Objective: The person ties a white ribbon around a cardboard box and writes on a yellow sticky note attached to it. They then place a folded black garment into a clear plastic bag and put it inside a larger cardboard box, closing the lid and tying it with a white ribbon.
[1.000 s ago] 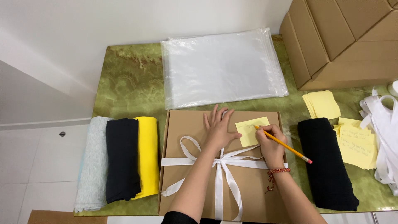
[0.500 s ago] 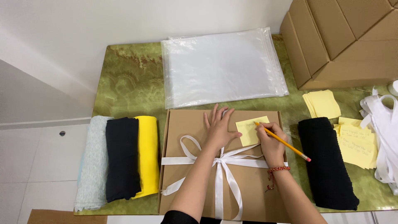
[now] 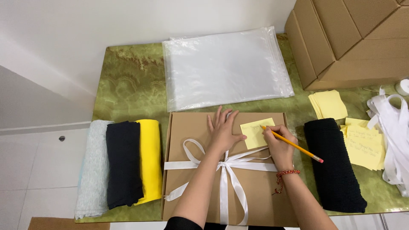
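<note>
Right hand (image 3: 279, 147): fingers closed around a yellow pencil (image 3: 294, 147); tip down on the sticky note, eraser end pointing out to the right and toward the person. A red beaded bracelet (image 3: 286, 173) sits on the wrist.
Left hand (image 3: 222, 130): flat, palm down, fingers spread wide; holds nothing; presses on the box lid just left of the note, thumb nearly touching the note's left edge.
Sticky note (image 3: 254, 131): yellow, square, lies on the top of the box near its far edge; faint writing on it, too small to read.
Box (image 3: 194, 187): flat brown cardboard, lid shut, lies at the near middle of the bench.
Ribbon (image 3: 221, 166): white, runs across and down the lid, tied in a bow at the centre, just near side of both hands.
Folded cloths, left of box: yellow cloth (image 3: 150, 159) just beside the box, black cloth (image 3: 123, 164) partly over it, pale grey cloth (image 3: 94, 168) at the bench edge.
Right of box: black knit cloth (image 3: 334, 166), folded long.
Further right: loose yellow notes (image 3: 362, 145) with writing, a blank stack of notes (image 3: 328, 104) beyond them, a heap of white ribbon (image 3: 394, 136) at the edge.
Far side: clear plastic bag (image 3: 223, 66), flat; cardboard boxes (image 3: 345, 38) stacked at the far right corner.
Bench (image 3: 128, 89): green marbled top.
</note>
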